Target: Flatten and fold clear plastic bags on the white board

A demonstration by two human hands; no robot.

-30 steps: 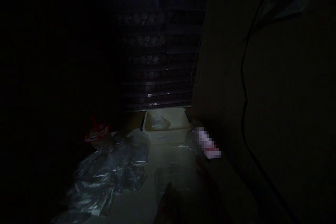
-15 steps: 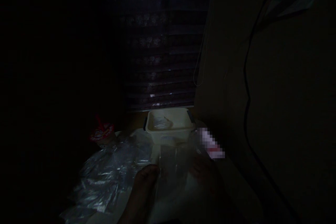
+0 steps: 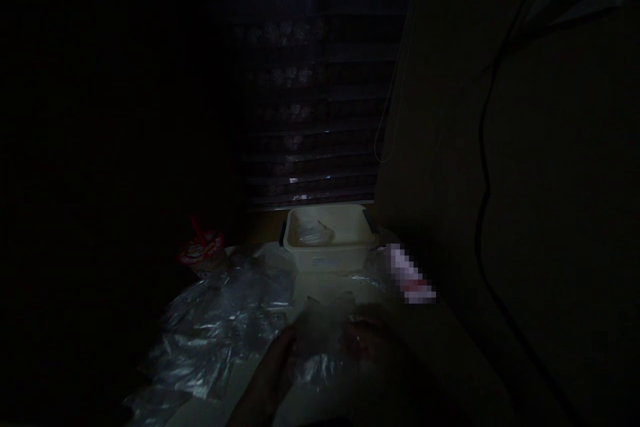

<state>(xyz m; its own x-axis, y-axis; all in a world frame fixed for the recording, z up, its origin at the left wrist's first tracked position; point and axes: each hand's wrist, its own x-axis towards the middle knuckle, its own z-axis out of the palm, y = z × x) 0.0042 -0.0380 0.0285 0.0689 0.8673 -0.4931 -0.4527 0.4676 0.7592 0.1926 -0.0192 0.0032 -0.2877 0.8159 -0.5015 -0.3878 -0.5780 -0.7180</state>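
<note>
A clear plastic bag (image 3: 323, 340) is held between my two hands above the pale tabletop (image 3: 300, 407), its lower part crumpled and shiny. My left hand (image 3: 280, 357) grips its left side with the fingers closed. On the other side, my right hand (image 3: 365, 337) is closed on the bag's right edge, dim and partly blurred. To the left of my left hand lies a spread heap of clear plastic bags (image 3: 215, 323). Beyond the held bag stands a cream plastic bin (image 3: 330, 260) with dark handles, and a clear plastic packet (image 3: 313, 232) lies inside it.
A cup with a red lid and straw (image 3: 203, 250) stands behind the heap. A pixelated pink-and-white item (image 3: 411, 275) lies right of the bin. Dark blinds (image 3: 310, 113) hang at the back, and a black cable (image 3: 481, 213) runs down the right wall.
The held bag has gone from upright and flat to lower and more crumpled. My hands have shifted slightly, and the whole view has drifted a little.
</note>
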